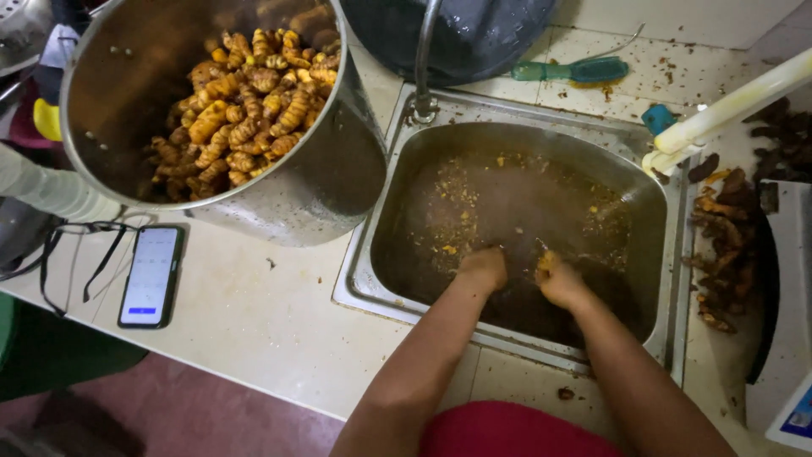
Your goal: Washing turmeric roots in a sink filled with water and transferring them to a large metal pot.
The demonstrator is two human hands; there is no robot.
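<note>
Hands, my left (484,268) and right (556,278), scrub roots in the sink's (541,135) brown water at middle frame; grip hidden, next rinse

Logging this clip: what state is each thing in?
Sink: full of murky brown water.
Pot: tilted, holding orange roots.
Phone: screen lit, flat on counter.
Left hand: dipped in water.
Right hand: dipped, grip unclear.
Brush: lying on counter.
</note>
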